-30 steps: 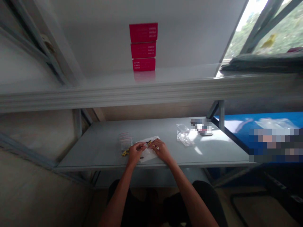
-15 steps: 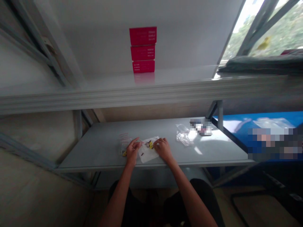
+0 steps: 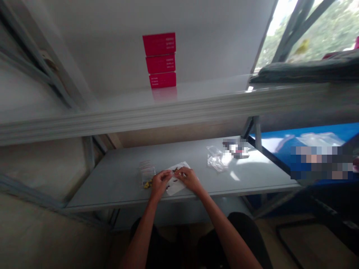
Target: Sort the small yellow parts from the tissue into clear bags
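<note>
A white sheet or flat bag (image 3: 179, 186) lies near the front edge of the grey table, with several small dark and yellow pieces on it. Over its left side is my left hand (image 3: 160, 184), fingers pinched on something I cannot make out. My right hand (image 3: 189, 178) is over the sheet, its closed fingertips almost meeting the left ones; what they hold is too small to name. Left of my left hand sits a clear bag or box (image 3: 147, 173) with yellow pieces (image 3: 147, 184) at its front.
Crumpled clear bags (image 3: 217, 160) lie to the right on the grey table (image 3: 112, 175). Three stacked red boxes (image 3: 161, 63) stand on the shelf above, whose edge (image 3: 126, 117) crosses the view. A blue surface (image 3: 283, 144) is at the far right.
My right hand has moved left, and my two hands' fingertips are now close together over the sheet. The yellow pieces there are more hidden. The view has shifted slightly.
</note>
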